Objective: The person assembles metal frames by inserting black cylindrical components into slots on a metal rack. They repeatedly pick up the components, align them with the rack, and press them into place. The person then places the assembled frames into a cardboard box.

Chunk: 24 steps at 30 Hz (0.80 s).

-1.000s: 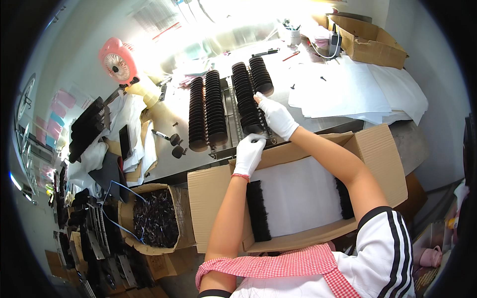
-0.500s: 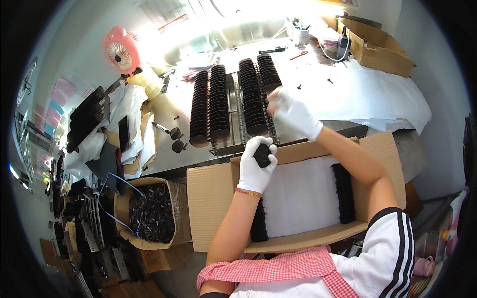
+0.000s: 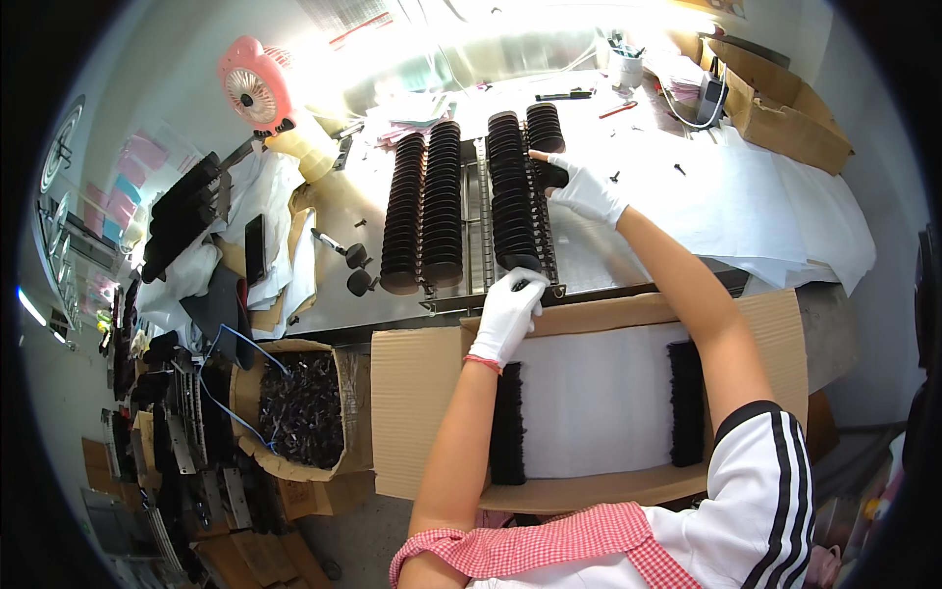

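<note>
A metal rack (image 3: 480, 211) on the workbench bears several long rows of thin black round discs (image 3: 443, 211). In a white glove, my right hand (image 3: 589, 189) is at the rightmost row, its fingers closed around a black disc (image 3: 552, 176) below the discs standing at that row's far end. My left hand (image 3: 512, 312), also gloved, is just in front of the third row's near end. Its fingers are curled together; what they hold, if anything, is hidden. Below my hands, an open cardboard box (image 3: 417, 417) contains a white sheet (image 3: 601, 402) with black fuzzy strips (image 3: 687, 402) at both sides.
Two loose black round pieces (image 3: 359, 283) with stems lie left of the rack, near a marker (image 3: 327, 239). A smaller box (image 3: 353, 417) of dark bits stands at left. Farther back are a pink fan (image 3: 257, 88), a phone (image 3: 255, 248) and white sheets (image 3: 756, 196) at right.
My left hand has turned over beside the third row's near end, and the dark piece in its fingers no longer shows. My right hand, blurred before, now holds a disc at the rightmost row.
</note>
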Each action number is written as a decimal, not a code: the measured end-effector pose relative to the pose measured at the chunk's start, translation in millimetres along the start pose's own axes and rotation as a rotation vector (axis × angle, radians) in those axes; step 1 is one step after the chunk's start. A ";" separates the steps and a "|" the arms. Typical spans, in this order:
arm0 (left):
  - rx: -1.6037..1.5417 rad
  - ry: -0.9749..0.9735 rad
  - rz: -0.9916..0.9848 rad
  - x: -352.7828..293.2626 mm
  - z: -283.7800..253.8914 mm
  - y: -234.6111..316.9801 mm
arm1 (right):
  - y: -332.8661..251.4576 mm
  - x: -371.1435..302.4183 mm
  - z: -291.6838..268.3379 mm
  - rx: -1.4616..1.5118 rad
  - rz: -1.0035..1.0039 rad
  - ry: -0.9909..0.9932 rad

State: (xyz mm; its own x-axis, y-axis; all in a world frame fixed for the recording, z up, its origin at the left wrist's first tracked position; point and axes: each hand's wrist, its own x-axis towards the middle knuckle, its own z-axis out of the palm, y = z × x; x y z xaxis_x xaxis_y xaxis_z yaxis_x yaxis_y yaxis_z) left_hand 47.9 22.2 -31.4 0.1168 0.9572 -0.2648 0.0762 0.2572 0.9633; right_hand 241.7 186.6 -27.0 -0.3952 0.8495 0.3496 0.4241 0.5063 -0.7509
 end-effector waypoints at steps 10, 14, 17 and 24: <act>-0.085 0.012 0.006 -4.0 2.2 2.3 | 1.2 4.4 40.6 -0.564 -0.328 0.379; -0.811 0.111 -0.014 -28.3 11.8 10.1 | -50.7 -29.4 25.6 -0.150 -0.135 0.327; -1.156 0.042 0.029 -39.3 21.1 15.7 | -104.6 -81.0 28.2 0.051 -0.178 -0.009; -1.182 0.102 -0.195 -53.3 20.5 18.7 | -68.2 -46.4 6.1 0.048 -0.060 -0.048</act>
State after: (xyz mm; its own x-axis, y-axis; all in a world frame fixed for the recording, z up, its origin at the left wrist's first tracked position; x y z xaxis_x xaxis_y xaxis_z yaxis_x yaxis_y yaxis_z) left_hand 63.4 -26.7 -0.1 0.1209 0.8811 -0.4572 -0.8777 0.3100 0.3654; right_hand 226.2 111.8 4.6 -0.4578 0.8090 0.3688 0.3595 0.5478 -0.7554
